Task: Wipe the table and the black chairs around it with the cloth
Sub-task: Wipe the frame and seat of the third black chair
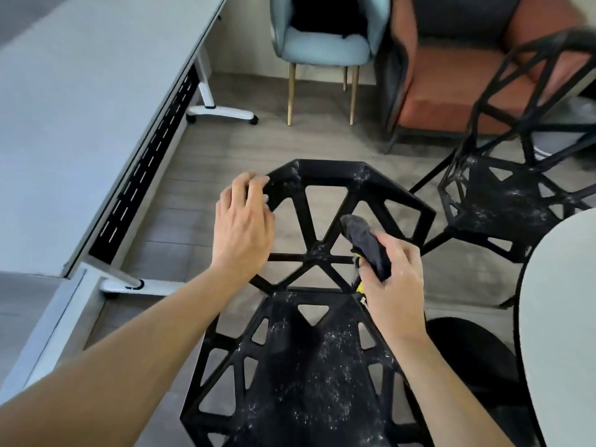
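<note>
A black chair (309,366) with a cut-out geometric frame stands right below me, its seat flecked with white dust. My left hand (242,227) rests on the left top corner of its backrest, fingers curled over the rim. My right hand (392,279) holds a bunched dark grey cloth (366,241) with a bit of yellow showing, just right of the backrest's centre strut. A second dusty black chair (509,201) stands at the right. The round pale table (567,317) shows only its edge at the right.
A long grey desk (80,124) on white wheeled legs runs along the left. A light blue chair (322,43) and a rust-orange armchair (458,75) stand at the back. Wooden floor lies between them. The table's black base (467,350) sits low at the right.
</note>
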`<state>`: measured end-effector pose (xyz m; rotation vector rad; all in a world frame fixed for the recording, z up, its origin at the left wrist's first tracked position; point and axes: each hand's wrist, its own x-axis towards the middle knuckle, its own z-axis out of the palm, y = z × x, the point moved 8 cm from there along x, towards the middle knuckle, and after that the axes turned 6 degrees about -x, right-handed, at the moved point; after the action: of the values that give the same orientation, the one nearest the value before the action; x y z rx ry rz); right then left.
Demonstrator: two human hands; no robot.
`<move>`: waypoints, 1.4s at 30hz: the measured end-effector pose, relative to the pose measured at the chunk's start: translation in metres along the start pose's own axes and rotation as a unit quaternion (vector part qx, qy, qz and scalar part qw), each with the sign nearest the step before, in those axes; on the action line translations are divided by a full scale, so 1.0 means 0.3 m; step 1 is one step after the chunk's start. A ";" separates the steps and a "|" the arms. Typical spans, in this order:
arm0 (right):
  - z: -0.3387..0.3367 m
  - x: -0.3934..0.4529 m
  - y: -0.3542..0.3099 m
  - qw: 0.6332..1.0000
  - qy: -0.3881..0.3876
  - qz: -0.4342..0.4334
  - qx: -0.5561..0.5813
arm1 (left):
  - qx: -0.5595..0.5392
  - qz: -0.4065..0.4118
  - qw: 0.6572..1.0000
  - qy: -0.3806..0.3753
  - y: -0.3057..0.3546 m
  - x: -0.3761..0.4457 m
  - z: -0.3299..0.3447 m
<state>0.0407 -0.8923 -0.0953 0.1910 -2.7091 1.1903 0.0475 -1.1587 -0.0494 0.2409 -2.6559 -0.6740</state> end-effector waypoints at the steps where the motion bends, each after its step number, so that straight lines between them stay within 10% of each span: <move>1: -0.011 0.044 -0.021 1.000 0.013 -0.007 0.014 | 0.015 -0.002 1.000 0.000 0.002 0.035 0.000; 11: -0.167 0.345 -0.081 0.972 0.234 -0.001 0.017 | -0.079 -0.107 0.989 -0.064 -0.145 0.154 0.093; 17: 0.018 0.409 -0.079 0.934 0.220 -0.019 -0.282 | -0.122 -0.111 0.985 -0.048 -0.211 0.118 0.085; 22: 0.186 0.362 -0.217 0.944 0.250 0.011 -0.215 | -0.174 -0.113 0.977 -0.045 -0.225 0.119 0.099; 27: 0.504 0.261 -0.514 0.970 0.124 -0.151 -0.141 | -0.210 -0.087 0.972 -0.053 -0.236 0.131 0.086; 31: 0.443 0.275 -0.475 0.925 0.125 -0.261 -0.246 | -0.207 -0.080 0.973 -0.070 -0.243 0.120 0.085; 37: 0.053 0.481 -0.140 0.917 0.242 0.004 -0.318 | -0.207 -0.077 0.973 -0.063 -0.232 0.112 0.090; 42: 0.226 0.444 -0.317 0.936 0.248 -0.008 -0.250 | -0.204 -0.090 0.973 -0.051 -0.221 0.109 0.083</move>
<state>-0.0790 -1.0125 -0.0441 -0.1413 -2.4335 0.4228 0.0122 -1.2143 -0.0912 0.3398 -2.5330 -1.3009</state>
